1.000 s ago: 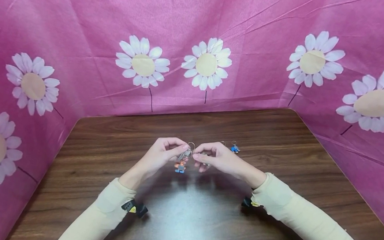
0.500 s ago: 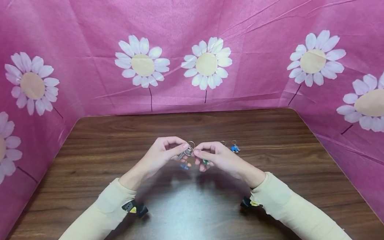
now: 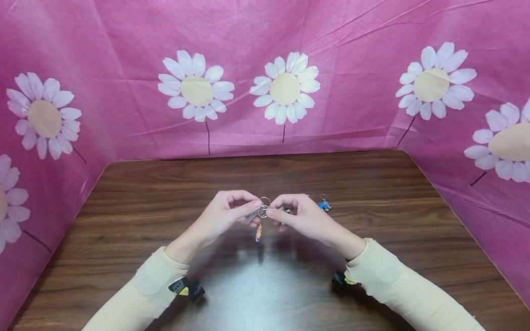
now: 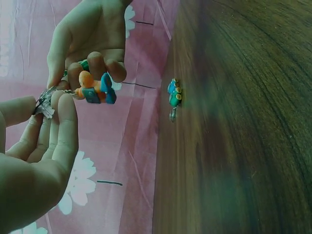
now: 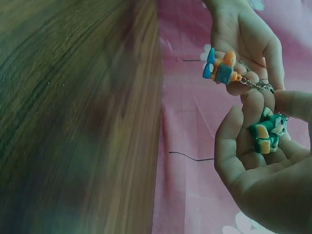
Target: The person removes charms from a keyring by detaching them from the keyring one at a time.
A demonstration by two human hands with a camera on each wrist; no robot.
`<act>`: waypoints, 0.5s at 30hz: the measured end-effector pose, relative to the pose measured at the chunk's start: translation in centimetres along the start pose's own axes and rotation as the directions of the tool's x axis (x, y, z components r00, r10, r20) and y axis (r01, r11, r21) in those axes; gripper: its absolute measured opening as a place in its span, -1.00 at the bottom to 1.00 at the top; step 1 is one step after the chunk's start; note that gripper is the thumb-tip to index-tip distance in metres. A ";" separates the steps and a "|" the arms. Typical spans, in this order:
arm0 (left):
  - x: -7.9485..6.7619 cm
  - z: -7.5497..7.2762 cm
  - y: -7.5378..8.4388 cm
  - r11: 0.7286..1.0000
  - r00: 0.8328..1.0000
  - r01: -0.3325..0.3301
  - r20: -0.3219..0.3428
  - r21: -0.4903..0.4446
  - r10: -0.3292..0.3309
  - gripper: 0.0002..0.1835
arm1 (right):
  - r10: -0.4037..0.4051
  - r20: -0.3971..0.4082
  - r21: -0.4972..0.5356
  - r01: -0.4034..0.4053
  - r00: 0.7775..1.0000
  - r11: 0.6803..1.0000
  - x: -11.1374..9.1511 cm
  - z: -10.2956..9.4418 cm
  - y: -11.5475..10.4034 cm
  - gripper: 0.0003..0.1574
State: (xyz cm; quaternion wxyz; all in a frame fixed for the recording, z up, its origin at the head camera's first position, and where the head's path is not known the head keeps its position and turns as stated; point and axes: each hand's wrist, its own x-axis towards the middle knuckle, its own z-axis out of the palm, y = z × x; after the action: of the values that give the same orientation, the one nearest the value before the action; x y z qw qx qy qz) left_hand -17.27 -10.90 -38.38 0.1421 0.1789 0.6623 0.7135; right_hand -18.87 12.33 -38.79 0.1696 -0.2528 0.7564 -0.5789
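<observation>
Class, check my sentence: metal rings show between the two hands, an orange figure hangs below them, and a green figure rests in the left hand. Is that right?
Not quite: the green figure rests in the right hand, not the left hand, as the right wrist view shows. The rest stands.

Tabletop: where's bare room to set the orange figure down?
Free: tabletop between left sleeve and right sleeve, also between left hand and pink cloth at left. Crowded: just beyond the right hand, around the blue figure.
</observation>
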 end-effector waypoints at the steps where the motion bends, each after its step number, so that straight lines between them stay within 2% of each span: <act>1: 0.0 0.0 0.0 1.000 1.000 0.005 -0.002 -0.004 -0.005 -0.75 | -0.014 0.000 -0.010 0.014 1.000 1.000 0.0 0.0 0.0 -0.77; 7: 0.0 -0.1 0.0 1.000 1.000 0.010 -0.010 -0.007 -0.010 -0.76 | -0.042 0.019 -0.001 0.042 0.999 0.999 -0.1 -0.1 -0.2 -0.81; 11: 0.0 -0.1 0.0 1.000 1.000 -0.004 -0.007 0.002 0.004 -0.75 | -0.007 0.052 0.029 0.005 0.999 1.000 -0.2 -0.2 -0.2 -0.71; 15: 0.0 -0.1 0.0 1.000 1.000 -0.008 0.006 -0.011 0.008 -0.72 | 0.025 0.088 0.109 -0.035 0.996 0.993 -0.3 -0.3 -0.4 -0.65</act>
State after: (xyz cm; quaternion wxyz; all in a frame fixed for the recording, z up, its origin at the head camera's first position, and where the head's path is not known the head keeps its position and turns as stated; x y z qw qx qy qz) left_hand -17.26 -10.97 -38.35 0.1423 0.1828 0.6572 0.7173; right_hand -18.78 12.69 -38.36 0.2248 -0.2565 0.7189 -0.6057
